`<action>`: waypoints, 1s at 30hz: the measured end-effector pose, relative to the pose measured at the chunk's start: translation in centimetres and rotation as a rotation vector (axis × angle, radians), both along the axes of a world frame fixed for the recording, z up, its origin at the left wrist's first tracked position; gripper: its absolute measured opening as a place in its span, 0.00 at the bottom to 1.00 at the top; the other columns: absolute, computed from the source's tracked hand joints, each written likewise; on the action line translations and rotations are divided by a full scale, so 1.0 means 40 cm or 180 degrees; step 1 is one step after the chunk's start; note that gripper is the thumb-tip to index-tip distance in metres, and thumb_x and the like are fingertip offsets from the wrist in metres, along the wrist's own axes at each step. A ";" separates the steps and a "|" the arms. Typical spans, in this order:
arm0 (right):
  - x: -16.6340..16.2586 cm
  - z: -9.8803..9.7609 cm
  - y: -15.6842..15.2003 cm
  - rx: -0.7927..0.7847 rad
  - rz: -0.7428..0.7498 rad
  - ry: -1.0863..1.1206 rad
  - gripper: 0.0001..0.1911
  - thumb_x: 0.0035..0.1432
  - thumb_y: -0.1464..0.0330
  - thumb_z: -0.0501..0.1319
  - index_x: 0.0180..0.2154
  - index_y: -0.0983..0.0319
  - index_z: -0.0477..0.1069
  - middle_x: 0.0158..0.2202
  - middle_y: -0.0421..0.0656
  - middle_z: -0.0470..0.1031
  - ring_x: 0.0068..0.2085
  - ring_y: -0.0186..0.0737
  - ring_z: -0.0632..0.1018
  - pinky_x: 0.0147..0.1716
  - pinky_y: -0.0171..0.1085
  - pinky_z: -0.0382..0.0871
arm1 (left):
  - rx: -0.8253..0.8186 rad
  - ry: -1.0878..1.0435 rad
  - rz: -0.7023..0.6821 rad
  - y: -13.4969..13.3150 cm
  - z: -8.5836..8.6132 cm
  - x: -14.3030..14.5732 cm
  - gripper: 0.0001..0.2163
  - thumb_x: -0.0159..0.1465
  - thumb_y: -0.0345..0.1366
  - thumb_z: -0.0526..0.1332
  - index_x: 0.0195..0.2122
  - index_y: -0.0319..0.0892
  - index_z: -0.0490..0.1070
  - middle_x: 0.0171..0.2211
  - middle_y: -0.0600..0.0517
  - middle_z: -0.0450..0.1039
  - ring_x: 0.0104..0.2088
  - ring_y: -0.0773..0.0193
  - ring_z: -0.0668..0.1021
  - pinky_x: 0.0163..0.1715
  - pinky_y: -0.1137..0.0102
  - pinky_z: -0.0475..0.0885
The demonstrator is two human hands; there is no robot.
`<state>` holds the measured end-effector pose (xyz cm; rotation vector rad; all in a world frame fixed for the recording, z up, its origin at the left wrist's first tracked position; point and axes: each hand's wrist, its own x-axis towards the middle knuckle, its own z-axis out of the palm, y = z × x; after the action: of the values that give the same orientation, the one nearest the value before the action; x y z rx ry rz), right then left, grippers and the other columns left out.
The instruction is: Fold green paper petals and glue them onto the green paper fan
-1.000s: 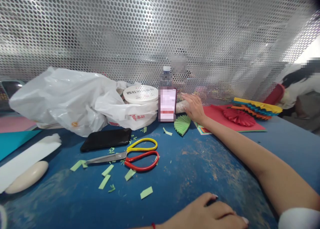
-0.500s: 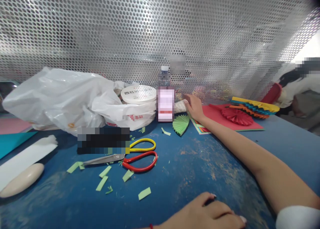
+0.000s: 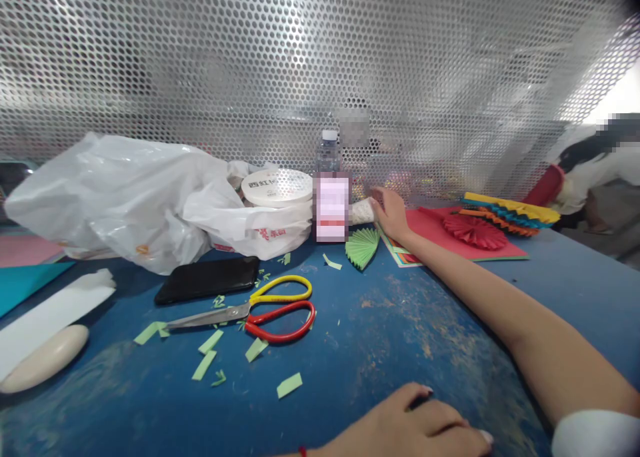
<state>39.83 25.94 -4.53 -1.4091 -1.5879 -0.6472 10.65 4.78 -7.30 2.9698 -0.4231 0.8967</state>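
At the bottom edge my left hand [image 3: 405,424] lies on the blue table, its fingers slightly curled and apart, holding nothing. A red band shows at its wrist. My right hand [image 3: 391,214] reaches to the back, with thumb and fingers around the end of a white patterned roll [image 3: 362,212]; part of the grip is hidden. Just below this roll lies a pleated green paper fan [image 3: 362,248]. Sheets of coloured paper [image 3: 407,260] lie under my right wrist. Left of centre, scissors [image 3: 240,314] with one yellow and one red handle rest among cut green paper scraps [image 3: 289,385].
A black phone [image 3: 207,280] lies behind the scissors. White plastic bags [image 3: 115,190], a round tub [image 3: 277,187], a lit phone [image 3: 333,207] and a bottle [image 3: 329,152] line the perforated metal screen [image 3: 200,57]. Folded paper fans [image 3: 505,214] sit right. Another person [image 3: 600,170] is at far right.
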 end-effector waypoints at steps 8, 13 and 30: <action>0.013 0.002 -0.001 0.0024 -0.0076 0.0122 0.24 0.69 0.52 0.47 0.44 0.60 0.74 0.40 0.50 0.78 0.42 0.52 0.75 0.46 0.48 0.67 | 0.0045 0.0259 -0.0034 0.000 0.002 -0.002 0.17 0.75 0.30 0.49 0.59 0.53 0.67 0.59 0.58 0.72 0.55 0.69 0.74 0.53 0.67 0.69; 0.020 0.001 0.000 0.0015 -0.0255 0.0163 0.22 0.68 0.53 0.49 0.32 0.58 0.72 0.32 0.47 0.74 0.38 0.51 0.72 0.43 0.48 0.65 | 0.0005 0.0193 -0.0048 0.002 0.000 -0.003 0.16 0.75 0.30 0.49 0.57 0.53 0.70 0.58 0.60 0.73 0.54 0.69 0.74 0.51 0.67 0.69; -0.022 0.032 -0.037 0.0301 -0.0226 -0.0222 0.21 0.69 0.53 0.53 0.33 0.57 0.77 0.35 0.46 0.74 0.43 0.51 0.72 0.48 0.52 0.61 | -0.0023 0.0009 -0.0025 0.000 0.000 -0.001 0.17 0.76 0.29 0.47 0.55 0.51 0.72 0.55 0.61 0.75 0.53 0.70 0.74 0.50 0.67 0.69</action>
<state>38.96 24.45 -3.27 -1.3911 -1.5462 -0.8109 10.62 4.77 -7.28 2.9606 -0.4303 0.8911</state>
